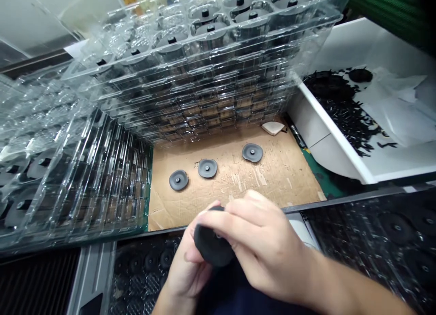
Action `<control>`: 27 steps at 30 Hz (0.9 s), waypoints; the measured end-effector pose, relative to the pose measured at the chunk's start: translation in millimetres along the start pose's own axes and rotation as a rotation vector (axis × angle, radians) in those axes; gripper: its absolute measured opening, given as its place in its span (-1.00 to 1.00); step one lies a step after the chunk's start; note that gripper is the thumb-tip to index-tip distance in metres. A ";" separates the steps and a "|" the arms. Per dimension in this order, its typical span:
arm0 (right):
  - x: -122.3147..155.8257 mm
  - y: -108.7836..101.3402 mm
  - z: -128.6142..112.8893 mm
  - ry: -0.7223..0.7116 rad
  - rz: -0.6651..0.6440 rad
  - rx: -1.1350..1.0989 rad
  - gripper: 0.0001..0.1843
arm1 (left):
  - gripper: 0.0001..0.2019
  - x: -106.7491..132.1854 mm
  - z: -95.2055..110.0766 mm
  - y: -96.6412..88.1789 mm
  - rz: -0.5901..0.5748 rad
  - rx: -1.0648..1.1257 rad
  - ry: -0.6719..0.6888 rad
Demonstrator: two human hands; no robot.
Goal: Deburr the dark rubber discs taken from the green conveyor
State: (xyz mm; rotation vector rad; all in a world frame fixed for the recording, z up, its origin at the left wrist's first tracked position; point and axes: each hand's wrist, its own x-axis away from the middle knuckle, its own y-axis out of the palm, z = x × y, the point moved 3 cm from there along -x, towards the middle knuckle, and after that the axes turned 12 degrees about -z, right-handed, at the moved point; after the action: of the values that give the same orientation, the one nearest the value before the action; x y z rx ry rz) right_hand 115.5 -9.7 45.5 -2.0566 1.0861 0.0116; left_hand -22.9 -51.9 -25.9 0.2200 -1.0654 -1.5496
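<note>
Both my hands are closed on one black rubbery disc (213, 247), held up near my body at the bottom middle of the head view. My left hand (190, 256) grips its left edge and underside. Across its upper right side lie the fingers of my right hand (262, 237), close to a small hub at its centre; what the right fingertips pinch is partly hidden. Beyond my hands, three similar grey-black discs, a left one (179, 180), a middle one (207, 168) and a right one (252, 152), rest apart on a cardboard sheet (225, 187).
Stacked clear plastic trays (204, 74) holding discs with black knobs rise behind the cardboard. More clear trays (119, 169) stand at left. On the right, a white bin (340, 137) contains small black parts (350, 115). Dark trays of discs (397, 226) lie at lower right.
</note>
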 end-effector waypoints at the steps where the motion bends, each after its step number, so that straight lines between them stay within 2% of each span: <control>1: 3.4 2.5 -1.0 0.062 0.022 0.023 -0.70 | -0.47 -1.2 1.9 0.6 -0.005 -0.019 0.033; 4: 13.1 4.1 -5.1 0.151 0.039 0.010 -0.72 | -0.43 -4.1 5.2 3.1 -0.036 -0.040 0.113; 7: 17.9 6.4 -0.6 0.197 -0.011 -0.345 -0.77 | -0.50 -5.8 3.5 6.3 -0.041 0.011 0.145; 9: 21.9 12.5 10.9 0.294 -0.007 -0.637 -0.81 | -0.53 -7.1 2.4 10.4 -0.072 0.069 0.178; 11: 29.7 19.2 29.1 0.442 0.103 -0.856 -0.81 | -0.56 -8.6 2.4 13.6 -0.082 0.109 0.203; 13: 40.2 23.2 49.1 0.600 0.255 -0.973 -0.79 | -0.57 -10.1 2.9 14.6 -0.070 0.115 0.203; 16: 51.6 16.4 66.0 0.736 0.379 -0.891 -0.75 | -0.57 -11.4 2.8 14.4 -0.084 0.116 0.174; 19: 46.9 -1.3 51.7 0.649 0.368 -0.614 -0.77 | -0.60 -10.5 1.3 15.3 -0.095 0.125 0.166; 21: 33.7 -9.4 27.7 0.477 0.309 -0.389 -0.75 | -0.58 -9.0 0.0 16.8 -0.076 0.110 0.158; 22: 25.4 -10.8 13.9 0.347 0.269 -0.276 -0.73 | -0.58 -8.2 -0.4 17.4 -0.065 0.103 0.154; 24: 10.0 -8.1 -9.0 0.102 0.163 -0.103 -0.73 | -0.61 -6.5 -0.9 16.8 -0.041 0.090 0.149; 25: 3.7 -4.9 -15.4 0.027 0.088 -0.067 -0.73 | -0.63 -5.8 -0.8 15.4 -0.030 0.082 0.157; 27: -6.2 2.5 -17.6 0.014 -0.088 -0.090 -0.75 | -0.61 -4.8 -0.4 11.4 0.000 0.065 0.193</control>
State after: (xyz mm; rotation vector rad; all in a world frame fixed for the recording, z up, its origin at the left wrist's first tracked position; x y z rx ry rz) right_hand 103.9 -17.6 58.1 -2.1867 1.0198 0.0016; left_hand -13.3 -46.9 -19.9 0.4058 -0.9638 -1.4630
